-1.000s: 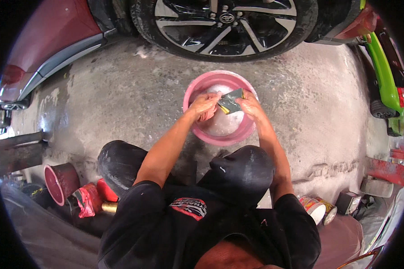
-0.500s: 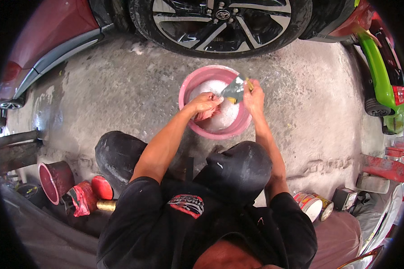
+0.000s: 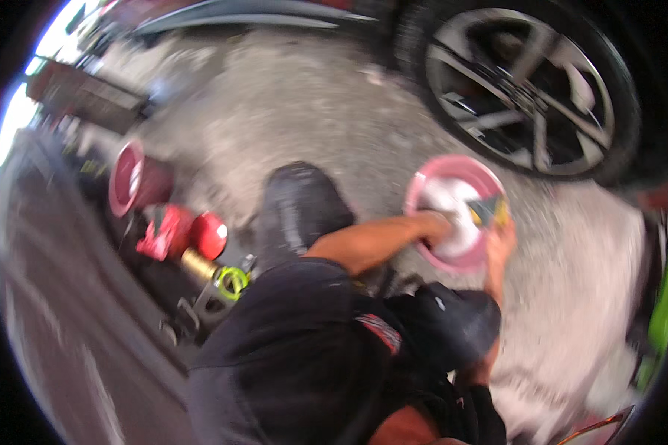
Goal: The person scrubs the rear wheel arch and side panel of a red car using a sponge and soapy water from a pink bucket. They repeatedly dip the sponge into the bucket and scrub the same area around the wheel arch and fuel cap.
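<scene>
Head view, blurred. Step in hand, by judgement: wetting or rinsing over pink basin (image 3: 462, 262) with white suds (image 3: 451, 194) inside. Left hand (image 3: 436, 227) lowered into basin's left side; fingers hidden and smeared, so cannot tell spread or hold. Right hand (image 3: 502, 234) at right rim, fingers curled close about dark grey-green sheet (image 3: 488, 209) with yellow parts (image 3: 476, 216); sheet over basin's right side, near suds. Next move likely calling for steady grip on sheet, careful lowering toward suds.

Counted: hands, two; basin, one; sheet, one; yellow parts, at least two; wheel (image 3: 523, 93) beyond basin, one; dark red bucket (image 3: 154, 182), one; red disc (image 3: 209, 236), one; gold can (image 3: 198, 263), one; yellow-green ring (image 3: 223, 282), one.
</scene>
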`<action>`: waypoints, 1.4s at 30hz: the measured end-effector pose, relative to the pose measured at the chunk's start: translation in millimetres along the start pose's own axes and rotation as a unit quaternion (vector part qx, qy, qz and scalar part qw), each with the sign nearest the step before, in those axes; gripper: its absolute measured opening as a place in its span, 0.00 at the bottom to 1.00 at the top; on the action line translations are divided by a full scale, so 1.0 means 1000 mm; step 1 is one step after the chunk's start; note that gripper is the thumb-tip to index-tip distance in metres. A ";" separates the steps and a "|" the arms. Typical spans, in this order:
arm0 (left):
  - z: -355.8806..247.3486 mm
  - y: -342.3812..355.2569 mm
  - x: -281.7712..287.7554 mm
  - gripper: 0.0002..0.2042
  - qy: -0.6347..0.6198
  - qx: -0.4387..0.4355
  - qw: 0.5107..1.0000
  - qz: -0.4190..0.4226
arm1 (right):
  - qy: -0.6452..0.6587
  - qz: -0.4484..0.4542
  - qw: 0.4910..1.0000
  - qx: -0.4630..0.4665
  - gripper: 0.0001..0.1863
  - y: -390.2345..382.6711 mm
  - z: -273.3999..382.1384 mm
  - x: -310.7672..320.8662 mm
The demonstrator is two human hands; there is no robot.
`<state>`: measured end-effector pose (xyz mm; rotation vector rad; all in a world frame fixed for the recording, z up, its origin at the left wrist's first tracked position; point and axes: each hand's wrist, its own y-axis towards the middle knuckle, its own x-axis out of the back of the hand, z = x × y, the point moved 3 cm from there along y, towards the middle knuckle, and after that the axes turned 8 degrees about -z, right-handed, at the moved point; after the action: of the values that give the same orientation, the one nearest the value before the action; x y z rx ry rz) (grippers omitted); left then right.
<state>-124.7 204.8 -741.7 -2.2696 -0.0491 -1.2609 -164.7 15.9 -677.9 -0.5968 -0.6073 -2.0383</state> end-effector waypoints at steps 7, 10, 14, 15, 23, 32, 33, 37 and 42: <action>-0.064 -0.143 0.160 0.09 -0.035 0.006 0.915 -0.402 | -0.171 0.092 0.969 0.151 0.20 -0.034 0.056 0.008; -0.060 -0.338 0.211 0.16 -0.095 -0.119 0.677 -0.720 | -0.233 0.168 0.940 0.186 0.22 -0.019 0.046 -0.002; 0.042 -0.478 0.085 0.11 -0.141 0.344 0.640 -0.673 | -0.270 0.197 0.925 0.181 0.21 -0.023 0.045 -0.007; 0.053 -0.520 0.035 0.12 -0.109 0.511 0.627 -0.578 | -0.294 0.192 0.917 0.187 0.21 -0.027 0.047 -0.007; -0.036 -0.657 -0.250 0.12 -0.131 0.808 0.418 -0.394 | -0.396 0.199 0.877 0.185 0.22 -0.009 0.026 -0.021; -0.162 -0.559 -0.269 0.22 -0.244 0.763 0.515 -0.303 | -0.401 0.370 0.821 0.165 0.16 -0.015 0.048 -0.024; -0.170 -0.553 -0.265 0.28 -0.259 0.741 0.556 -0.274 | -0.392 0.373 0.825 0.165 0.15 -0.016 0.049 -0.024; -0.174 -0.532 -0.283 0.34 -0.224 0.738 0.578 -0.267 | -0.359 0.364 0.843 0.166 0.12 -0.020 0.048 -0.022; -0.157 -0.538 -0.297 0.29 -0.335 0.766 0.479 -0.267 | -0.403 0.356 0.831 0.143 0.14 -0.018 0.047 -0.024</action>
<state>-565.1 656.2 -678.6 -0.7955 -1.5544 0.0006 -160.0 68.5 -660.4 -1.2859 -0.9670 -0.9097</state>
